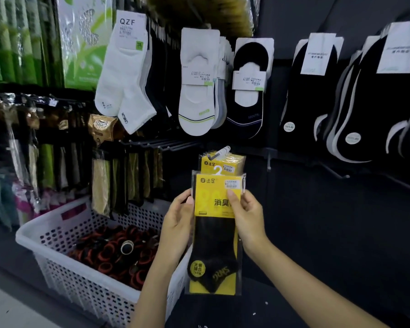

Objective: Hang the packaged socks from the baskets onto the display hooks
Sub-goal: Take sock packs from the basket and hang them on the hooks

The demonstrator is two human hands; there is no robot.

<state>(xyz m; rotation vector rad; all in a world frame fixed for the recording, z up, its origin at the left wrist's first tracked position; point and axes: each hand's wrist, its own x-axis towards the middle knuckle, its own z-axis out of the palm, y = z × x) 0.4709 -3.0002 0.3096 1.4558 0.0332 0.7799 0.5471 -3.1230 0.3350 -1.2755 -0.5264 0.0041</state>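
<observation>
**Progress.** The step in hand is judged to be the hanging of one packet. The sock packet [214,245] is held upright in the air, low in the middle of the view, and is not yet on a hook. It is grasped at its yellow header card. The left grip [178,216] is curled round the left edge, and the right grip [246,214] pinches the right edge with the thumb on the card face. The hanger loop [217,171] of the packet stands free, just below the display hook [223,151] at 12 o'clock. Matching yellow packets [230,162] are already hung on that hook. The loop is yet to be passed over the hook tip, and further stock is judged to remain.

**Counts.**
- One packet is held.
- More than one hung yellow packet is seen, but the number cannot be told.
- One white basket [57,218] is seen at 8 o'clock from the held packet.
- The basket is filled with dark rolled items [114,252] with red-orange rims, too overlapped to be counted. Whether they are socks cannot be told.
- Several bare hooks [156,143] are seen at 10 o'clock; their number is unclear.
- Five groups of upper-row socks [126,74] are counted.
</observation>
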